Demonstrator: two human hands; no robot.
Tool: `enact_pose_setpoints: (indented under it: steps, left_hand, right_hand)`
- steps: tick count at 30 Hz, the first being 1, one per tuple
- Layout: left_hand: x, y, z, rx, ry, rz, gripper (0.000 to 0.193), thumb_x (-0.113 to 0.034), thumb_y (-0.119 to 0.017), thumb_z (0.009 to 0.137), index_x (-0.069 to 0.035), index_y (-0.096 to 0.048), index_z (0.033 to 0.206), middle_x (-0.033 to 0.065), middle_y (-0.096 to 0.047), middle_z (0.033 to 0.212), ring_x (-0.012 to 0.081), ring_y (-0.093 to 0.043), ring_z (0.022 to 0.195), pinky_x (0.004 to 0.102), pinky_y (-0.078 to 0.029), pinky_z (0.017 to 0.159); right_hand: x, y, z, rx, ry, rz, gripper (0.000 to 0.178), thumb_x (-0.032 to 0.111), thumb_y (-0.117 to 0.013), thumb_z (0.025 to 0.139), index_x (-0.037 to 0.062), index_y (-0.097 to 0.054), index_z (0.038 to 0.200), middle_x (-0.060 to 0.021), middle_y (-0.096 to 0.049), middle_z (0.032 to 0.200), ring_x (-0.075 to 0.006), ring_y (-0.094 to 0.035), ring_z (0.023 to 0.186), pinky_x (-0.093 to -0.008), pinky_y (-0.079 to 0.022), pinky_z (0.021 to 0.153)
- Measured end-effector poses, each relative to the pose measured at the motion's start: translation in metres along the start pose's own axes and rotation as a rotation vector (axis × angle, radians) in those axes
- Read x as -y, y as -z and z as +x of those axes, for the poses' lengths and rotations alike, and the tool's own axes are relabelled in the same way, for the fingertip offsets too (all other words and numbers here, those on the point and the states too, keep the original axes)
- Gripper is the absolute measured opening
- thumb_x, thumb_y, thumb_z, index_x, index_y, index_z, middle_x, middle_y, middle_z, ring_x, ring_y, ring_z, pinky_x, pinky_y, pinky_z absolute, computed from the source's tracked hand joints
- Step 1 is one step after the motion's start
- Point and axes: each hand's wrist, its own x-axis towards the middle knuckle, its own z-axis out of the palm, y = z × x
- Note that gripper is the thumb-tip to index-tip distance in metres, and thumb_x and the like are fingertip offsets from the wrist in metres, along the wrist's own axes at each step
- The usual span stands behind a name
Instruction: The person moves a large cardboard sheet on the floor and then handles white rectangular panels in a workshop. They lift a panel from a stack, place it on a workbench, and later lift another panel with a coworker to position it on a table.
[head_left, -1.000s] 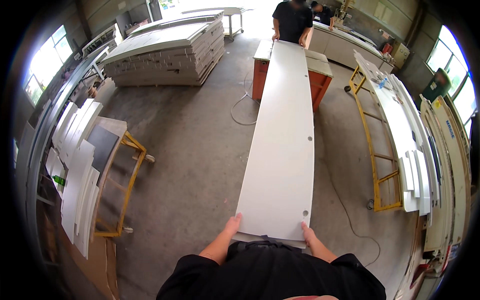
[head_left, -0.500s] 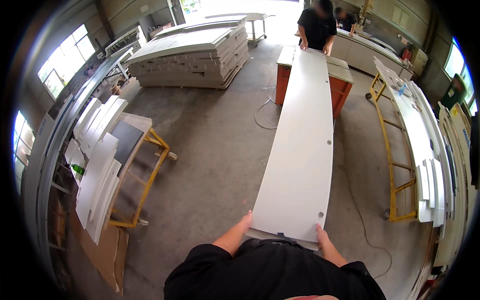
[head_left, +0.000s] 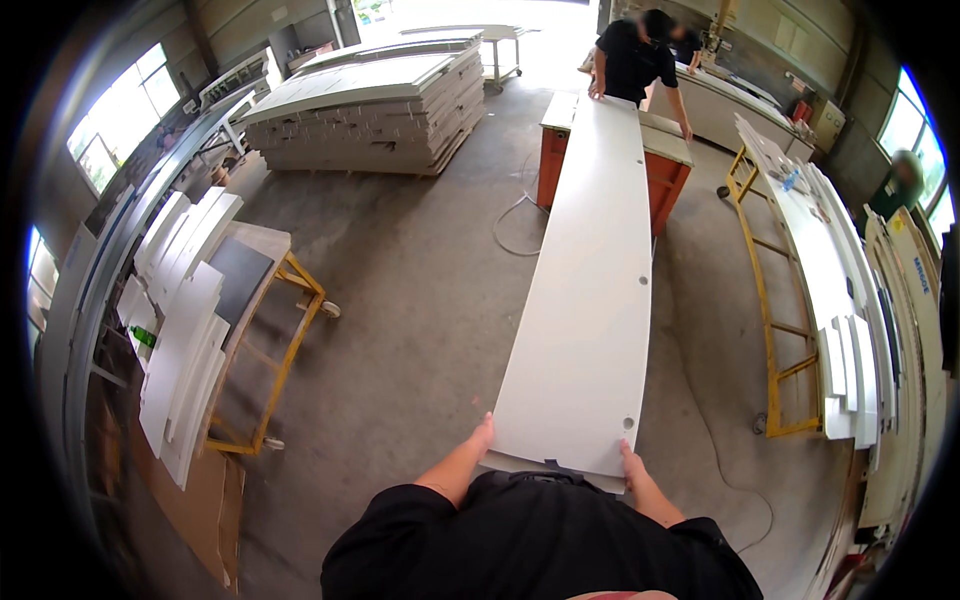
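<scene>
A long white panel (head_left: 580, 300) stretches away from my body, with a few round holes along its right edge. The edge of a second board (head_left: 555, 472) shows beneath its near end. My left hand (head_left: 482, 434) is closed on the left edge near the close corner, thumb at the top and fingers hidden below. On the opposite edge my right hand (head_left: 631, 464) grips the panel just below the nearest hole. The far end rests on an orange-red workbench (head_left: 667, 185), where a co-worker (head_left: 635, 55) in black has one hand on the panel.
A tall pallet stack of white boards (head_left: 365, 120) stands at the far left. Yellow-framed carts carry white strips, one on the left (head_left: 275, 350) and one on the right (head_left: 770, 300). A thin cable (head_left: 715, 440) snakes over the floor (head_left: 400, 330) at right.
The co-worker's hand on the right has left the panel and moved out to the side of the workbench. My hands keep their hold on the panel; the view has shifted slightly.
</scene>
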Motion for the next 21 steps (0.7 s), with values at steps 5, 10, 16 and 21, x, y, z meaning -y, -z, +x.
enact_pose_setpoints:
  steps: [5,10,16,21]
  left_hand:
    - [0.051,0.034,0.066,0.067,-0.171,-0.048,0.071,-0.053,-0.013,0.103,-0.003,-0.043,0.143,0.0108,-0.049,0.143,0.0254,-0.04,0.136,0.0386,-0.029,0.112]
    - [0.034,0.008,0.071,0.086,-0.024,0.072,0.071,-0.053,-0.012,0.103,-0.004,-0.042,0.143,0.0113,-0.048,0.144,0.0259,-0.039,0.137,0.038,-0.026,0.114]
    - [0.073,0.015,0.12,-0.007,-0.112,0.028,0.076,-0.058,-0.016,0.101,-0.001,-0.052,0.135,0.0142,-0.055,0.137,0.0279,-0.046,0.132,0.0392,-0.031,0.111]
    - [0.079,0.013,0.124,-0.032,-0.187,0.178,0.083,-0.065,-0.02,0.098,0.002,-0.058,0.128,0.0177,-0.06,0.13,0.0304,-0.051,0.127,0.0403,-0.034,0.11]
  right_hand:
    - [0.015,-0.027,-0.02,0.148,-0.009,0.059,0.075,0.064,-0.048,0.092,0.0044,-0.048,0.137,-0.0126,-0.056,0.134,-0.0313,-0.054,0.122,-0.0477,-0.045,0.1]
    - [0.011,-0.012,-0.035,0.1,-0.037,0.094,0.078,0.066,-0.048,0.091,0.0035,-0.046,0.139,-0.0133,-0.055,0.135,-0.032,-0.054,0.122,-0.0473,-0.043,0.102]
    - [0.012,-0.02,-0.03,0.151,-0.061,0.12,0.076,0.064,-0.046,0.093,0.0035,-0.045,0.14,-0.0131,-0.055,0.136,-0.0316,-0.054,0.122,-0.0469,-0.043,0.102]
    - [-0.004,-0.004,-0.002,0.06,-0.012,0.083,0.067,0.058,-0.046,0.096,0.0061,-0.049,0.137,-0.0124,-0.059,0.131,-0.0312,-0.056,0.12,-0.0484,-0.044,0.102]
